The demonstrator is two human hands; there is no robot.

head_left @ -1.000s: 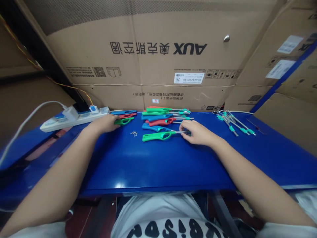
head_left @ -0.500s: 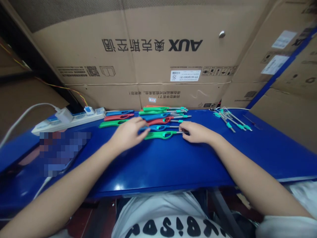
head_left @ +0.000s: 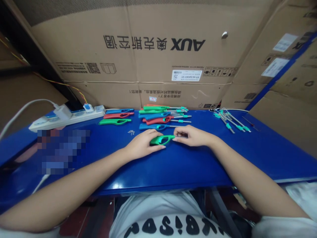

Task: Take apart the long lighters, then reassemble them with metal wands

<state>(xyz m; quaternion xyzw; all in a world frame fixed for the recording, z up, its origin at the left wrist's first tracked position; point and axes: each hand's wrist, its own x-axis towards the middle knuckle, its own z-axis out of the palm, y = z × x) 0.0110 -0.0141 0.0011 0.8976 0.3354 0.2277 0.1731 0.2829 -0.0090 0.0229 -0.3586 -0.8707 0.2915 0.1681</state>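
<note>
1. Head view, where it is: the green lighter (head_left: 162,139) lies low over the blue counter (head_left: 173,168), between both hands and in front of the row of lighters (head_left: 160,117).
2. Head view, hands: the left hand (head_left: 142,145) is closed around the handle's rear end. The right hand (head_left: 192,137) pinches the front end, fingertips drawn together.
3. Head view, handling: it looks like a light, stiff plastic body with a smooth and probably somewhat slippery skin. The looped grip in the middle seems the safest place to hold. The thin nozzle would likely bend if squeezed or levered.
4. Head view, direction: its long axis runs left to right, roughly parallel to the counter's front edge. The front end points toward the right hand, which hides the nozzle.
5. Head view, surroundings: loose metal tubes (head_left: 230,120) lie well apart to the right, and a power strip (head_left: 66,117) to the left.
</note>
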